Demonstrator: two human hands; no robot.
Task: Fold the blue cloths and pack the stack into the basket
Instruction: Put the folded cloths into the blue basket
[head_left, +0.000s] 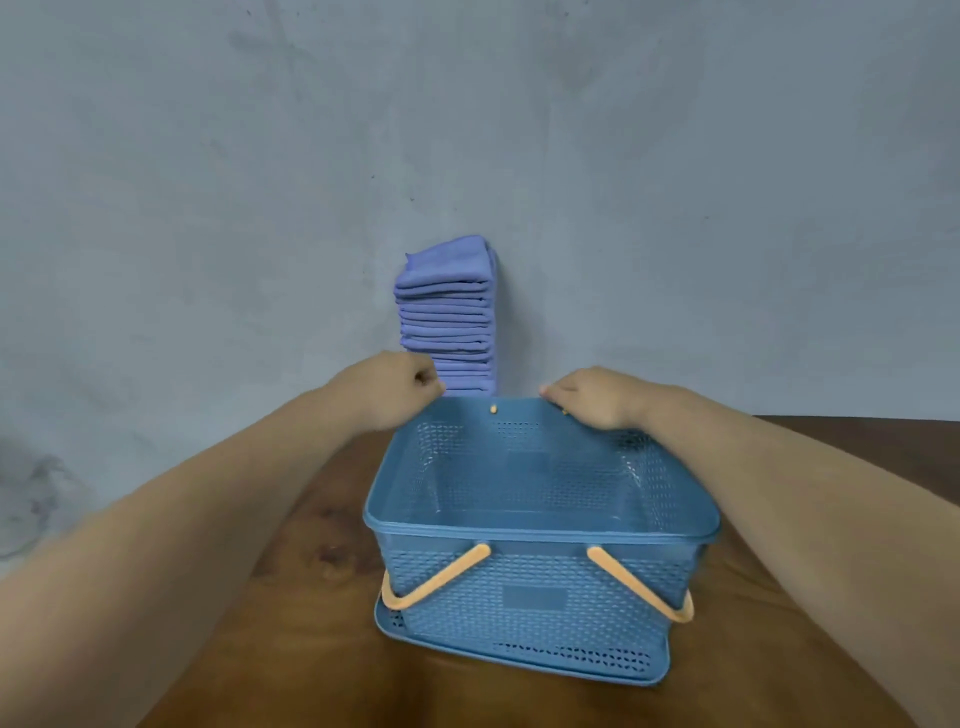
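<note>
1. ok so the basket (540, 534) is sitting on the wooden bench (291, 623), open top facing up, pretty much dead centre in front of the person
2. its orange handles (436, 579) are folded down against the near side
3. the stack of blue cloths (447, 312) is all folded, piled up tall right behind the basket and leaning on the grey wall (675, 182)
4. left hand (397, 387) is balled up at the far left corner of the basket, low against the stack; honestly can't tell if it's got hold of anything
5. right hand (595, 397) is on the far rim toward the right corner, fingers curled over the edge and gripping it
</note>
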